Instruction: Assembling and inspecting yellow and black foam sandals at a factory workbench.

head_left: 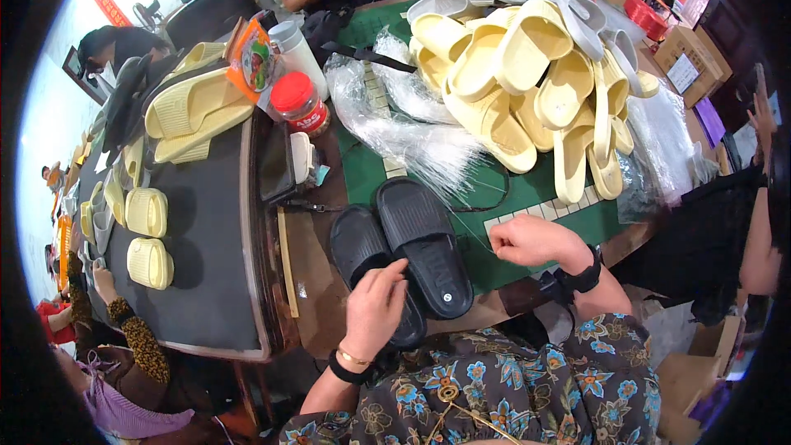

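While the right hand (535, 241) pinches its fingertips together, apparently on a thin strand (472, 233), the left hand (373, 306) curls loosely, grip unclear, over the black slippers (425, 249). They lie left of the right hand, lengthwise away from the body.

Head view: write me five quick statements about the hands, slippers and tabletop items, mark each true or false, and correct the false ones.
1. The left hand is at the left one of the two black slippers. True.
2. The right hand holds a yellow slipper. False: it holds no slipper; a thin clear strand seems to run to it.
3. The jar has a green top. False: its lid is red.
4. A bundle of clear strands lies between the jar and the large slipper heap. True.
5. Every slipper in that heap is yellow. False: light grey slippers lie in it too.
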`<state>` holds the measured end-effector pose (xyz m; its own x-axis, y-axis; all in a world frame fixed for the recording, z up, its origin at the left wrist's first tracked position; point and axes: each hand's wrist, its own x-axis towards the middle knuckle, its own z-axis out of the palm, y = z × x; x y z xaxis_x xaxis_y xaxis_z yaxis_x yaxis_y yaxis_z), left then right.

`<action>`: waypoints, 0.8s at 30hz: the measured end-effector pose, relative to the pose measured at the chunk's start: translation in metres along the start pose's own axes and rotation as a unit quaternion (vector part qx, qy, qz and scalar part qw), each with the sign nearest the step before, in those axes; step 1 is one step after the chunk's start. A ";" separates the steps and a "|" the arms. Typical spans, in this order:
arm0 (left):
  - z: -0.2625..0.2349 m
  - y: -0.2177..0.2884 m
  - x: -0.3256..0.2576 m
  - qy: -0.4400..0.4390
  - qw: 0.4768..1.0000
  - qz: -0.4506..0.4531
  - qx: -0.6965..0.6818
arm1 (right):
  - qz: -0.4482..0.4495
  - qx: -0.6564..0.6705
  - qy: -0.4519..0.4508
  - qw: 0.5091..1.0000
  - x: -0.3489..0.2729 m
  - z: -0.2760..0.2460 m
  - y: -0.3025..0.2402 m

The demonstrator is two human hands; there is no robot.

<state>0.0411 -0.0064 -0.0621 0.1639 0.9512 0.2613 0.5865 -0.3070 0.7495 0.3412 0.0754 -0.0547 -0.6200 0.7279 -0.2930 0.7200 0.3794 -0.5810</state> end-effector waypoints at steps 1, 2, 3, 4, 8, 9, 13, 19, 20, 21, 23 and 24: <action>0.005 0.005 0.004 -0.029 0.999 0.018 0.007 | -0.011 0.029 -0.018 0.999 -0.004 -0.002 -0.005; 0.010 0.009 0.008 -0.061 0.997 0.032 0.018 | -0.023 0.062 -0.037 0.997 -0.007 -0.003 -0.010; 0.016 0.013 0.012 -0.057 0.998 0.033 0.015 | -0.032 0.092 -0.037 0.995 -0.008 -0.003 -0.016; 0.022 0.016 0.016 -0.075 0.994 0.070 0.022 | -0.032 0.091 -0.037 0.995 -0.007 -0.004 -0.022; 0.045 0.020 0.033 -0.073 0.985 0.155 0.022 | -0.042 0.148 -0.063 0.986 0.003 -0.006 -0.041; 0.048 0.018 0.036 -0.057 0.984 0.170 0.022 | -0.064 0.163 -0.067 0.982 0.007 -0.007 -0.044; 0.048 0.009 0.039 -0.051 0.983 0.169 0.047 | -0.112 0.176 -0.081 0.975 0.026 -0.016 -0.044; 0.047 0.011 0.035 -0.018 0.986 0.161 0.034 | -0.137 0.089 0.229 0.960 0.121 -0.015 -0.015; 0.047 0.013 0.034 -0.008 0.986 0.160 0.034 | -0.115 0.086 0.221 0.965 0.141 -0.010 -0.010; 0.047 0.014 0.034 -0.004 0.987 0.156 0.038 | -0.137 0.021 0.218 0.966 0.160 -0.004 -0.005; 0.043 0.015 0.032 0.001 0.986 0.162 0.036 | -0.162 -0.043 0.216 0.962 0.187 0.003 0.008; 0.040 0.015 0.031 -0.001 0.986 0.163 0.034 | -0.116 -0.106 0.190 0.969 0.196 0.005 0.014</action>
<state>0.0872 0.0202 -0.0673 0.3545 0.8027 0.4797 0.5549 -0.5935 0.5830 0.2278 0.2208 -0.1237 -0.6425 0.7515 0.1500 0.6481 0.6373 -0.4169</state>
